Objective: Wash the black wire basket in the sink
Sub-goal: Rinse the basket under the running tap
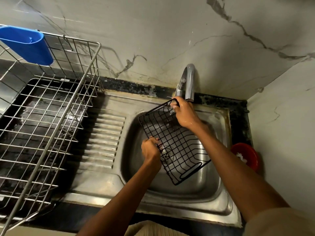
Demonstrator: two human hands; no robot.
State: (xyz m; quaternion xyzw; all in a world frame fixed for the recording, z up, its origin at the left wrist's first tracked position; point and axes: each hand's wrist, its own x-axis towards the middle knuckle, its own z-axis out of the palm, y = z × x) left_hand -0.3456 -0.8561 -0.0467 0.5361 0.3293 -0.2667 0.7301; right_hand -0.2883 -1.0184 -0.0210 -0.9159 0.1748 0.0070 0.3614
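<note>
Black wire basket point(177, 143) is held tilted over the steel sink point(219, 189) bowl, just under the tap point(188, 80) at 12 o'clock. Its far corner is gripped by the right hand point(183, 113), fingers curled round the rim, while its left edge at 9 o'clock is pinched by the left hand point(150, 148), fingers wrapped on the wire. Off at 9 o'clock a metal rack point(51, 126) is parked on the counter with a blue cup point(27, 44) hung on it, and a red bowl point(245, 155) is tucked at 3 o'clock of the sink.
</note>
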